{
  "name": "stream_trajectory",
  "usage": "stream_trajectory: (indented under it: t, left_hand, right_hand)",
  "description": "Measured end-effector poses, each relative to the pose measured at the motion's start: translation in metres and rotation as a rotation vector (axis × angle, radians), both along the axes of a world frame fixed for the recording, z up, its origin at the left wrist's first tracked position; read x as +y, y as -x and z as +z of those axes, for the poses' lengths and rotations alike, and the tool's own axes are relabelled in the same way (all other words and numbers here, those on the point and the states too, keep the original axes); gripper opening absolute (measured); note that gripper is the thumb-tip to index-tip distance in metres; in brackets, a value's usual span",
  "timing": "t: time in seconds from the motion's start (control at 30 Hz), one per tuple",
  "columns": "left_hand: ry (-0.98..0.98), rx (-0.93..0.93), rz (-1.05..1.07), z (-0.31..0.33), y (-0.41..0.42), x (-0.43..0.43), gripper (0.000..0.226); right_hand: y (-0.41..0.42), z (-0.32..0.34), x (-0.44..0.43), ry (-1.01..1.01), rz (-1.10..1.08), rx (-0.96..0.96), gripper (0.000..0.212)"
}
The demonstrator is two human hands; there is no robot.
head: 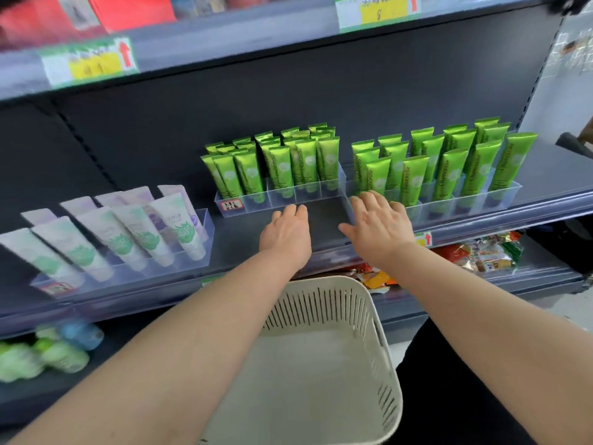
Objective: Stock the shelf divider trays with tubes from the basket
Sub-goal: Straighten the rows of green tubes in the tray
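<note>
snack packets low right; blurred bottles low left.

Two bare forearms, a bare left hand and right hand, a black garment beneath the right forearm.

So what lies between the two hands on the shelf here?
Nothing: in the head view, only a bare strip of dark shelf separates the left hand from the right hand, just in front of the clear trays holding green tubes.

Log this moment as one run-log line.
basket: empty | left hand: open, at middle tray | right hand: open, at right tray | green tubes: upright in trays
</note>
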State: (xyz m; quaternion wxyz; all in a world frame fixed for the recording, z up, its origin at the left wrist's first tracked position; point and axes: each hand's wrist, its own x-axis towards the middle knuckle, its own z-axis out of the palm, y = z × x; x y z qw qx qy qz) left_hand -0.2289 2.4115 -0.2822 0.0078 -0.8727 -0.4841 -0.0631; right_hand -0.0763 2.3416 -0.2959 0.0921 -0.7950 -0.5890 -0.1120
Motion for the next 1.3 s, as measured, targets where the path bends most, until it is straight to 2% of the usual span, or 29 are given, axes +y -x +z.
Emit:
stream_trajectory:
  t: [0.33, 0.57, 0.77, 1.0, 1.3]
  left_hand:
    - [0.064, 0.042, 0.158, -0.008, 0.066, 0.048, 0.074]
    - [0.089, 0.022, 0.136, -0.012, 0.057, 0.095, 0.07]
    - [0.046, 0.036, 0.076, -0.017, 0.038, 0.126, 0.074]
    - [-0.025, 0.073, 0.067, -0.026, 0.032, 0.133, 0.073]
    - [-0.073, 0.129, 0.072, -0.027, 0.034, 0.138, 0.076]
  right_hand:
    - [0.053, -0.018, 0.061, 0.111, 0.122, 0.026, 0.067]
    - [0.043, -0.023, 0.1, 0.186, 0.099, 0.076, 0.07]
    - [0.03, -0.021, 0.129, 0.153, 0.046, 0.066, 0.072]
    - [0.023, -0.025, 0.149, 0.203, -0.013, 0.058, 0.073]
    - [0.024, -0.026, 0.156, 0.194, -0.013, 0.063, 0.065]
